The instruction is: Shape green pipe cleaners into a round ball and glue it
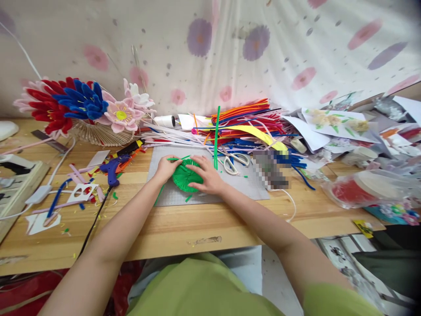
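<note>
A round green disc (183, 176), fuzzy and ribbed like pipe cleaners, lies on the grey cutting mat (250, 189). At its upper left rim my left hand (167, 168) is closed in a pinch on a thin green pipe cleaner (186, 157). My right hand (209, 176) rests over the disc's right side, its fingers spread and partly covering it. Just beyond that hand, green pipe cleaner stems (216, 138) point away from me. White-handled scissors (230, 166) lie to the right on the mat, and small green offcuts (188, 199) are scattered near the disc.
Bundles of coloured pipe cleaners (243, 118) line the back. At left are fuzzy flowers (80, 103), a blue glue gun (112, 169) with its cord, and scraps. A blurred-out device (271, 170), papers and a plastic-wrapped red roll (351, 191) crowd the right.
</note>
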Motion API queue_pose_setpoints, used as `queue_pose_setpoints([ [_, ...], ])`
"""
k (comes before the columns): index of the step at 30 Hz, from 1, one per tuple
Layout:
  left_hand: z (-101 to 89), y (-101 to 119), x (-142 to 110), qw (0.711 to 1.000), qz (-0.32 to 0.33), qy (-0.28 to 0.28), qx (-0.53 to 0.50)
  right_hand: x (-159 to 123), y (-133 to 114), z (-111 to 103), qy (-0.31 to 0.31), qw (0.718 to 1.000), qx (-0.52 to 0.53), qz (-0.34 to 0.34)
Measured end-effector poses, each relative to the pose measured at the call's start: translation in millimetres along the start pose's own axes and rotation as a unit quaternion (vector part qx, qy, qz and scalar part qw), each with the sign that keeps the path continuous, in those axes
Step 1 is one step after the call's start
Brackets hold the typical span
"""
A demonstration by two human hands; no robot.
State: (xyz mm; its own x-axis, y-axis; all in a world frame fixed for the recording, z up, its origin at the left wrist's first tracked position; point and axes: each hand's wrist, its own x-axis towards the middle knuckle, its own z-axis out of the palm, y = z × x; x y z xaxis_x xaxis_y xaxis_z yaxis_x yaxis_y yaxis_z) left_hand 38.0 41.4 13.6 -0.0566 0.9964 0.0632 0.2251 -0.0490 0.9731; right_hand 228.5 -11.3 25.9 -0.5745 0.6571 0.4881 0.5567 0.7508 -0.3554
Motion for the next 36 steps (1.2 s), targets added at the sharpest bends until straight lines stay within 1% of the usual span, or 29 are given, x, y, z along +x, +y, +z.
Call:
queue_pose_setpoints([
  [1,-1.4,2,1,1.000,-0.005,-0.003,-0.010,4,0,-1,0.045,0.997,0.034,0.047],
  [2,-2.5,4,3,1.000,-0.011,-0.003,-0.021,8,1,-2,0.085,0.988,0.079,0.105],
  [3,-3.4,6,4,0.999,-0.015,-0.002,-0.031,12,3,-3,0.113,0.969,0.137,0.171],
  [4,-3.9,8,6,0.999,-0.018,0.000,-0.039,17,5,-4,0.119,0.941,0.207,0.240],
  [5,-4.2,10,7,0.999,-0.020,0.001,-0.047,21,7,-6,0.105,0.902,0.285,0.307],
  [6,-4.3,11,8,0.998,-0.022,0.000,-0.056,25,8,-7,0.073,0.855,0.364,0.363],
  [7,-4.2,13,8,0.997,-0.026,-0.005,-0.066,28,9,-8,0.031,0.803,0.438,0.404],
  [8,-4.1,14,8,0.997,-0.031,-0.012,-0.076,30,10,-8,-0.010,0.752,0.500,0.430],
  [9,-4.0,15,8,0.995,-0.036,-0.020,-0.086,32,10,-8,-0.041,0.707,0.549,0.444],
  [10,-4.1,15,8,0.995,-0.041,-0.026,-0.093,33,10,-7,-0.060,0.672,0.585,0.451],
  [11,-4.2,15,8,0.994,-0.045,-0.030,-0.096,33,9,-5,-0.066,0.645,0.610,0.456],
  [12,-4.6,15,8,0.994,-0.047,-0.032,-0.095,33,9,-3,-0.063,0.626,0.626,0.461],
  [14,-5.5,13,8,0.996,-0.041,-0.027,-0.077,34,9,3,-0.039,0.607,0.639,0.471],
  [16,-6.4,11,9,0.999,-0.015,-0.013,-0.037,34,9,8,-0.015,0.607,0.638,0.474],
  [18,-6.6,10,9,1.000,0.019,0.006,0.009,36,10,12,-0.012,0.624,0.623,0.472],
  [19,-6.4,9,9,0.999,0.030,0.015,0.026,37,11,14,-0.016,0.641,0.605,0.472],
  [20,-5.9,9,9,0.998,0.035,0.023,0.037,39,12,15,-0.016,0.663,0.580,0.473],
  [24,-2.8,9,9,0.998,0.025,0.042,0.033,46,18,21,0.008,0.765,0.435,0.474],
  [25,-2.0,9,9,0.999,0.022,0.042,0.024,47,20,22,0.012,0.784,0.402,0.474],
  [27,-0.6,10,8,0.999,0.015,0.042,-0.001,50,24,26,0.010,0.810,0.349,0.471],
  [31,1.5,12,4,0.996,-0.030,0.052,-0.062,51,31,33,-0.009,0.842,0.262,0.471],
  [34,1.2,11,2,0.989,-0.082,0.049,-0.114,51,33,36,-0.028,0.854,0.211,0.475],
  [36,-0.7,10,2,0.982,-0.115,0.039,-0.146,51,33,35,-0.046,0.861,0.203,0.464],
])
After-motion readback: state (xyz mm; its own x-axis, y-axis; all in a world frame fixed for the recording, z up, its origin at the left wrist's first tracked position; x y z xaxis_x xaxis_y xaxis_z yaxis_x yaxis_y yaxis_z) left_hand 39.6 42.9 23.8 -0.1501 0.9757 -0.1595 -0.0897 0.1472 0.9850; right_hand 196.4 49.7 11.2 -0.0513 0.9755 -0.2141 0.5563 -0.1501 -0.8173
